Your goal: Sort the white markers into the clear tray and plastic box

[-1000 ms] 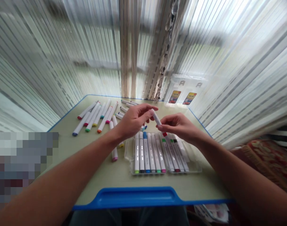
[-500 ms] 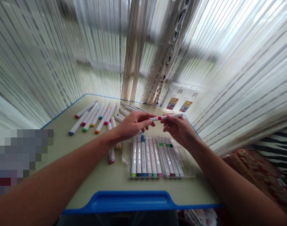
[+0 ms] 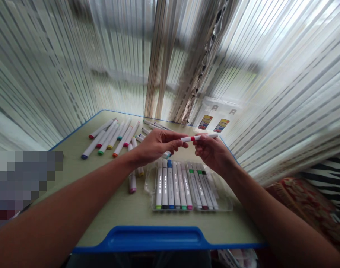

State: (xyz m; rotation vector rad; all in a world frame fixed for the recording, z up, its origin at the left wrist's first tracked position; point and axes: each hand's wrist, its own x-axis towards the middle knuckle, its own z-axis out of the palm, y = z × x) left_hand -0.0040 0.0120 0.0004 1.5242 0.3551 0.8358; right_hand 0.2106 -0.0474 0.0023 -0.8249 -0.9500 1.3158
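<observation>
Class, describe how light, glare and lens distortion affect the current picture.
Head view: daylight is brightest at upper right, through the sheer white striped curtain; same view: its stripes fan outward, suggesting wide-angle stretching; same view: small glints show on the white markers in the clear plastic case, and coarse square blocks hide part of the left edge.

Table [image 3: 130, 217] had a pale green top, blue edging, a blue trough [image 3: 155, 238] along its near side. Beyond the table hung a pale string curtain [image 3: 119, 56], daylit; brown strands [image 3: 158, 74] and a beaded strand [image 3: 205, 56] ran down behind its far edge. Right of the table lay red patterned cloth [image 3: 301, 201], zebra-striped fabric [image 3: 329, 182] adjoining. Pale clutter [image 3: 237, 258] below the near edge was unidentifiable.
</observation>
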